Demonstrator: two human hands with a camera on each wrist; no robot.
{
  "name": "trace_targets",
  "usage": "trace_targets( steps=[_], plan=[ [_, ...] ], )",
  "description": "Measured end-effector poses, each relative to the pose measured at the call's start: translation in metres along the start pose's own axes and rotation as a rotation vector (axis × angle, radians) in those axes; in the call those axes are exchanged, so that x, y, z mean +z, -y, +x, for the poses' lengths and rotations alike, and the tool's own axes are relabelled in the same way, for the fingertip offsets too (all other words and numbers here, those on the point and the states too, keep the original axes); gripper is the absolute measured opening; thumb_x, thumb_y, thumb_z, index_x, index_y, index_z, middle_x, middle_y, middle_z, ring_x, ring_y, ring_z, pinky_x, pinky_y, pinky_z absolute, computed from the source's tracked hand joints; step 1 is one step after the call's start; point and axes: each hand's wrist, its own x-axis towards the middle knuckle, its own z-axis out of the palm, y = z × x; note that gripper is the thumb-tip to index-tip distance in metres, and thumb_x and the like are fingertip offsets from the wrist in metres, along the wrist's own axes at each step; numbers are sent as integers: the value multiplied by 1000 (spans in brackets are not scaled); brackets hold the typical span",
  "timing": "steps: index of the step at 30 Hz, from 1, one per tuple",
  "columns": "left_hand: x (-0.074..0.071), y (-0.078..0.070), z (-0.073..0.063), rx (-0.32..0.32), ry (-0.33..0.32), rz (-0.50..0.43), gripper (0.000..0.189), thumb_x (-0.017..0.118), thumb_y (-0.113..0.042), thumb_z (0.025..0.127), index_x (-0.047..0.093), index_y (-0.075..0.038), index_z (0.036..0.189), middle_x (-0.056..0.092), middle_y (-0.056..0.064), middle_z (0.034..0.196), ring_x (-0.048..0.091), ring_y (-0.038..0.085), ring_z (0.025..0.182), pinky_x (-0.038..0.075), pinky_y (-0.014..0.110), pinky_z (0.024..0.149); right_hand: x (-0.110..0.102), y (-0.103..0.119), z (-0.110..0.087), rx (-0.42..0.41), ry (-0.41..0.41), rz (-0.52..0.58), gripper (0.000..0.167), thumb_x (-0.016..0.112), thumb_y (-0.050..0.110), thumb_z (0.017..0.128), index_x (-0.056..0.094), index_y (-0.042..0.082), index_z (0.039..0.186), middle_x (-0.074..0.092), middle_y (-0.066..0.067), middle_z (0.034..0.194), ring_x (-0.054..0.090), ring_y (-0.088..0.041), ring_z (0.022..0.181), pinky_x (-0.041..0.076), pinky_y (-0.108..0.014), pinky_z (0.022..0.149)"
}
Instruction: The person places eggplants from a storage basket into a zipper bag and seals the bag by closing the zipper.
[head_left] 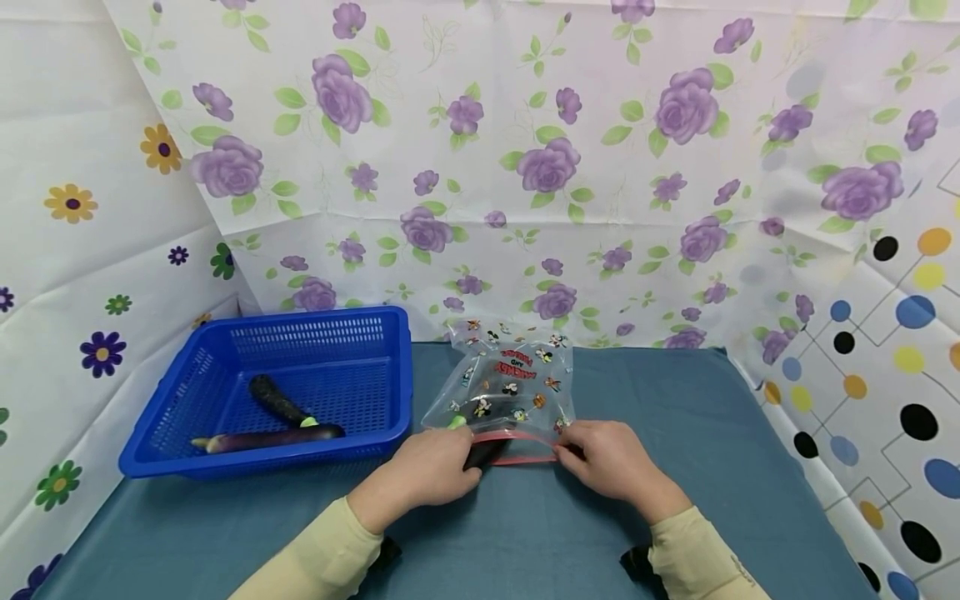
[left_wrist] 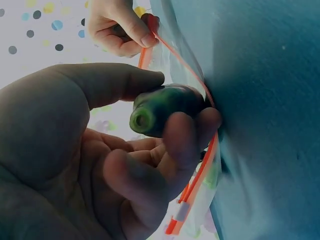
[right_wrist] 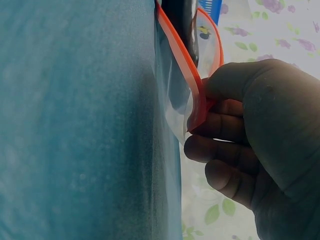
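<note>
My left hand (head_left: 429, 467) holds a dark eggplant (left_wrist: 172, 107) between thumb and fingers, its cut green stem end toward the palm in the left wrist view. The eggplant's far end is in the mouth of a clear zip bag (head_left: 517, 379) printed with cartoon figures. My right hand (head_left: 611, 462) pinches the right corner of the bag's red zip edge (right_wrist: 187, 65), and the mouth gapes between the hands. Inside the bag a dark shape shows through the plastic, and a light green tip (head_left: 457, 422) shows beside my left fingers.
A blue slotted basket (head_left: 262, 458) stands at the left, holding a dark eggplant (head_left: 277, 400) and a longer purple eggplant (head_left: 270, 438). A white slider (left_wrist: 183, 211) sits on the zip edge. Flowered sheeting (head_left: 495, 167) hangs behind the blue-green tablecloth (head_left: 525, 542).
</note>
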Motion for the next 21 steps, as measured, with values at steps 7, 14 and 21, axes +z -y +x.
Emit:
trace_targets(
  steps=[7,14,21],
  plan=[
    [3,0,2,-47,-42,-20,25,78,-35,100,68,-16,87,59,-3,73,55,16,58,43,36,52,1,0,0,1,-4,-7,11,84,20,100,79,26,92,67,16,79,50,5,63,48,-28,60],
    [5,-3,2,-112,-43,-8,37,76,-42,102,66,-21,73,57,-2,63,55,16,51,43,35,49,1,-1,0,-2,-2,-13,13,84,21,100,78,27,90,65,17,78,47,5,62,45,-27,60],
    [8,-2,1,-114,-55,-3,41,76,-47,103,65,-21,73,58,-2,59,57,15,43,44,35,47,1,0,0,1,3,-17,14,84,22,100,77,27,89,64,17,77,47,5,62,45,-27,60]
  ],
)
